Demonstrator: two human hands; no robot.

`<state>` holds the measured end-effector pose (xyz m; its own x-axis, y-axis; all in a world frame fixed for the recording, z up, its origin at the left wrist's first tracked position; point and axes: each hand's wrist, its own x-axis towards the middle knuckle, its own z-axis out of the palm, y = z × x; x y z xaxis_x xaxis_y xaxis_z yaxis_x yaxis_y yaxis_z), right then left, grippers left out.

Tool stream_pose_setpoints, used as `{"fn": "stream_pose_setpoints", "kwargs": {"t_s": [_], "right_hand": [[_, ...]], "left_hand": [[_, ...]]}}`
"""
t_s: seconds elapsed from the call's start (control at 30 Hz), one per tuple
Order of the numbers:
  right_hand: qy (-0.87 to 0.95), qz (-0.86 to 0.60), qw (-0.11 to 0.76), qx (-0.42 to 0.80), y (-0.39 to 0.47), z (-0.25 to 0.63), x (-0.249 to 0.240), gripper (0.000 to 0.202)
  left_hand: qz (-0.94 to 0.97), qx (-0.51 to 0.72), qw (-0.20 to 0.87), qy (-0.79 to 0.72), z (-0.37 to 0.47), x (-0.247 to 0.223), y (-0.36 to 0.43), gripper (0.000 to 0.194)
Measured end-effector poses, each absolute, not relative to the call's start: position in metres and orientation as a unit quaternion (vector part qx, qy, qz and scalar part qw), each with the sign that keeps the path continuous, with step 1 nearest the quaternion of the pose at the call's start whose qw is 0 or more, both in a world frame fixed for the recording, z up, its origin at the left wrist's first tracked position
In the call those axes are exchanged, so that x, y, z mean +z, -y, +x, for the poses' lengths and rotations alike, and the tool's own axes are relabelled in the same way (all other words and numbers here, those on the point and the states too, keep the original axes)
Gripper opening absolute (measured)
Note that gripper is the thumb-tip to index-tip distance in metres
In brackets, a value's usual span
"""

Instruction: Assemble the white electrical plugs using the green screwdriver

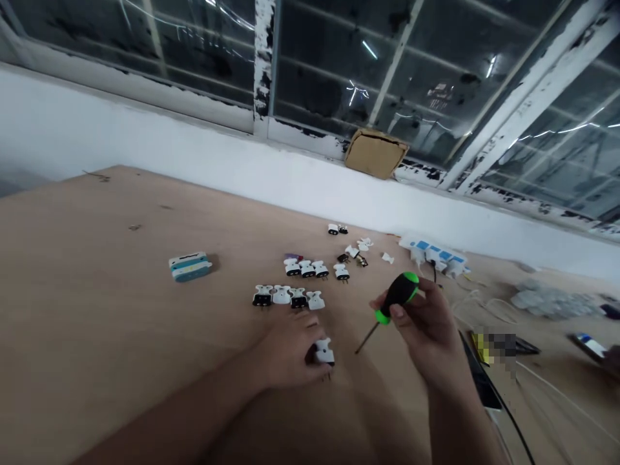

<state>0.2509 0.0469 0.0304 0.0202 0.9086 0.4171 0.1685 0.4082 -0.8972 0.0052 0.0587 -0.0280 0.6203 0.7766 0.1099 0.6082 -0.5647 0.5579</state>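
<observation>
While both hands work low over the counter point(97, 310), each grips one item.
Left hand point(289, 352): fingers curled, pinching white plug point(323, 352) against the counter. Right hand point(429, 329): closed around screwdriver point(393, 302), tip angled down-left.

One head view only, tilted, looking forward and down across the table point(97, 310) toward its far edge, the wall and windows point(339, 58) beyond; both forearms enter close at the near edge.
</observation>
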Motion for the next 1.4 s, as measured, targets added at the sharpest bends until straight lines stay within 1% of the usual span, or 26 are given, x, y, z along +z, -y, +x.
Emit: {"fn": "stream_pose_setpoints", "kwargs": {"t_s": [0.07,0.17,0.37,0.53,0.7,1.0,1.2,1.4], "right_hand": [[0.619,-0.4,0.596,0.319,-0.036,0.234,0.033,0.035],[0.615,-0.385,0.616,0.307,-0.028,0.215,0.03,0.036],[0.612,-0.406,0.601,0.314,-0.023,0.207,0.02,0.045],[0.613,-0.398,0.618,0.289,-0.024,0.205,0.013,0.056],[0.622,-0.382,0.617,0.295,-0.027,0.202,0.008,0.051],[0.615,-0.402,0.612,0.293,-0.026,0.202,0.008,0.052],[0.634,-0.384,0.608,0.284,-0.029,0.204,0.007,0.052],[0.649,-0.407,0.579,0.28,-0.023,0.206,0.016,0.053]], "left_hand": [[0.867,0.178,0.245,-0.397,0.005,-0.03,-0.059,0.027],[0.866,0.179,0.252,-0.393,0.005,-0.03,-0.06,0.028],[0.862,0.188,0.254,-0.395,0.006,-0.029,-0.06,0.029],[0.862,0.191,0.254,-0.395,0.007,-0.028,-0.059,0.029],[0.859,0.186,0.256,-0.403,0.007,-0.029,-0.06,0.03],[0.857,0.19,0.263,-0.402,0.008,-0.032,-0.06,0.03],[0.862,0.184,0.257,-0.395,0.008,-0.031,-0.06,0.028],[0.865,0.181,0.25,-0.395,0.009,-0.031,-0.06,0.028]]}}
